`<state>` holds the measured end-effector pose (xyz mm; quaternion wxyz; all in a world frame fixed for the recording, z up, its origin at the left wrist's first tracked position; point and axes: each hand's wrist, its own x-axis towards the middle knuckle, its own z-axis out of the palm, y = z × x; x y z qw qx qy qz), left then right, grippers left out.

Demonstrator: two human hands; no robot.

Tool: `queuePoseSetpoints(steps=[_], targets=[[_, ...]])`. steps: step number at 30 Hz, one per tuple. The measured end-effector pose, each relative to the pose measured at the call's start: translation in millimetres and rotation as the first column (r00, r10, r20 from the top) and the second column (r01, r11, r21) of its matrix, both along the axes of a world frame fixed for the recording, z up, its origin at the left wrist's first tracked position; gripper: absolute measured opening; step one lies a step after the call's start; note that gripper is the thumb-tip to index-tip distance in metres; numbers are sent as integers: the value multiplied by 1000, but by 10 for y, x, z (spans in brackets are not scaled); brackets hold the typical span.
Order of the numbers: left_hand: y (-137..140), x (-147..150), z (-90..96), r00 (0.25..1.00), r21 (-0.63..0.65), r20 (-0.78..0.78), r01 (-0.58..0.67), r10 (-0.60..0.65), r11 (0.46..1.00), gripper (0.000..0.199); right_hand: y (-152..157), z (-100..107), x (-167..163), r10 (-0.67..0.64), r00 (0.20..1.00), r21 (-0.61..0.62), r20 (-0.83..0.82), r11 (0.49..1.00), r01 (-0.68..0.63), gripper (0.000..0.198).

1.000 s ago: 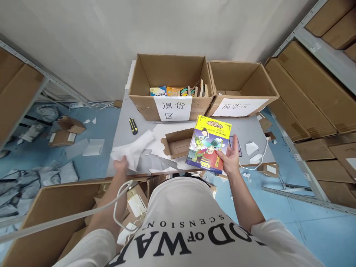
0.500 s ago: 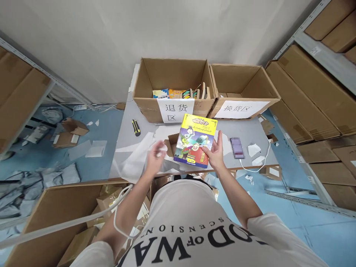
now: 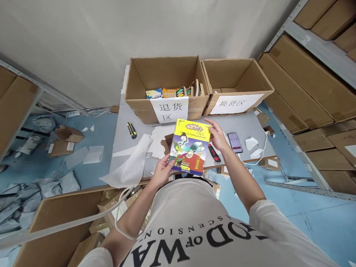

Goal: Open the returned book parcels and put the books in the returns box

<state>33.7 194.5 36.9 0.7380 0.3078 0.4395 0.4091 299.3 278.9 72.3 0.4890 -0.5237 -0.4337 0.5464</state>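
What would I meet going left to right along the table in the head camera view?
Yellow-and-black cutter, left hand, colorful book, red-and-black cutter, phone, white scraps.

Soft, even, fairly bright light falls, probably from above; the book (image 3: 189,148) looks sharp; beyond it, the boxes (image 3: 167,74) shade darker inside; right of it, the phone (image 3: 235,143) is partly pixelated; far left and right of it, shelves (image 3: 302,32) lean outward, stretched by wide-angle distortion.
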Motion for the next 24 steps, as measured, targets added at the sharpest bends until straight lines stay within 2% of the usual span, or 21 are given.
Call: queuePoseSetpoints(steps=[3,7,9,12,15,18,21,24], targets=[[-58,-34,-40,999,-50,31,36,-34,998,56,53,15,42,5,1000,-7,8,1000,-5,45],[-119,-99,-99,991,-54,-37,-127,126,990,56,89,-3,123,126,990,-55,-69,990,-130,41],[-126,-116,-111,987,-59,-18,-160,159,985,51,111,1,173,203,969,-56,-139,976,-212,41],[-108,-104,-102,989,-129,80,-114,125,985,48,175,66,209,275,948,-2,-162,960,-279,45],[-83,-57,-83,978,-215,188,-46,88,975,48,289,211,171,292,956,109,22,950,-293,53],[-76,5,-74,972,-266,227,10,52,964,46,421,368,98,278,937,226,213,919,-324,54],[-87,51,-64,971,-278,241,56,13,959,40,504,446,53,378,892,209,247,878,-430,48],[-83,41,-38,969,-265,236,134,-70,955,31,517,458,48,407,894,164,190,884,-437,46]])
